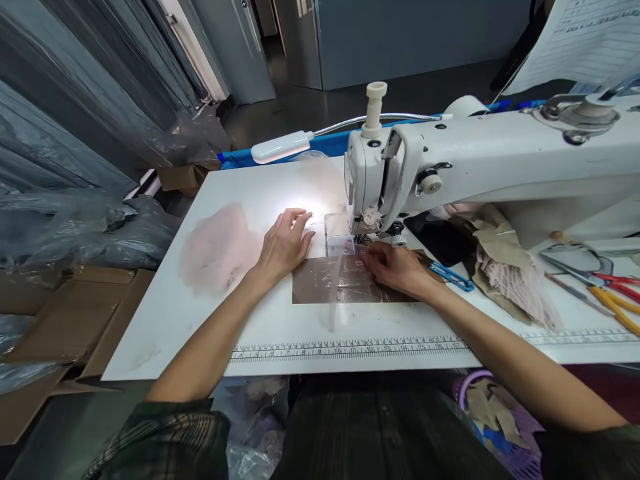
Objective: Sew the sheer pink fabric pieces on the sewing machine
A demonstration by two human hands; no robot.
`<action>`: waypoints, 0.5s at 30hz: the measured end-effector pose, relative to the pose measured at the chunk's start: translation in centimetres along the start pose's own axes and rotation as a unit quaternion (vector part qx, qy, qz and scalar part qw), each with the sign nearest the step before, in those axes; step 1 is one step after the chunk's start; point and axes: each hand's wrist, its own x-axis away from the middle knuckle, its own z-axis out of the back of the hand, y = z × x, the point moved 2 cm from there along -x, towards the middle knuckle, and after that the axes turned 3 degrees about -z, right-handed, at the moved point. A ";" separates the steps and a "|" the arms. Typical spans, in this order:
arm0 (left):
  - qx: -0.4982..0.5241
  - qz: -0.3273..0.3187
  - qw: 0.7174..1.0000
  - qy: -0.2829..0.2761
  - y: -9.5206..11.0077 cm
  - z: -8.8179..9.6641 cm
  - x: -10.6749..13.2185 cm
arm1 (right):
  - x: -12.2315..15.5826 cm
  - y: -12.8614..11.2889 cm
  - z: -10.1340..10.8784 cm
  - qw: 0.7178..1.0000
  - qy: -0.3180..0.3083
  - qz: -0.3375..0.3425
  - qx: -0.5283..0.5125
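A white sewing machine [450, 167] stands on a white table [200, 320]. Under its needle area lies a brown piece of fabric [320, 280] covered by a clear plastic guide. My left hand [285, 243] lies flat on the table with fingers stretched out, just left of the fabric and presser foot. My right hand [395, 267] rests on the fabric right below the needle, its fingers curled and pressed down on the piece. Blue thread snips [453, 275] lie just behind my right wrist.
A gooseneck lamp [283, 147] lights the needle area. Fabric scraps [505, 273] and red and yellow handled scissors [615, 293] lie on the right. A printed ruler [350, 348] runs along the front edge. Cardboard boxes [60, 320] and plastic sheeting fill the left; a purple basket [505, 427] sits below.
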 end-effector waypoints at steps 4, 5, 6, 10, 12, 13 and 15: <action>0.079 -0.158 0.984 -0.011 2.0 -1.3 1.3 | 0.5 -0.2 -0.1 1.000 -0.012 -0.016 -0.012; 0.114 -0.197 0.973 -0.041 2.7 -1.6 1.6 | 0.6 -0.2 -0.1 1.000 -0.014 -0.016 -0.015; 0.138 -0.227 0.961 -0.072 3.4 -1.9 1.9 | 0.6 -0.2 0.0 1.000 -0.014 -0.013 -0.016; 0.103 -0.239 0.955 -0.144 4.5 -2.9 2.4 | 1.3 0.2 0.4 1.000 0.017 0.012 0.012; 0.074 -0.216 0.958 -0.174 4.2 -3.0 2.2 | 1.8 0.4 0.4 0.999 0.034 0.026 0.006; 0.065 -0.208 0.958 -0.187 3.9 -3.0 2.2 | 2.0 0.4 0.4 0.999 0.039 0.033 -0.003; 0.054 -0.200 0.957 -0.205 3.4 -2.9 2.1 | 2.3 0.3 0.4 0.998 0.048 0.045 -0.016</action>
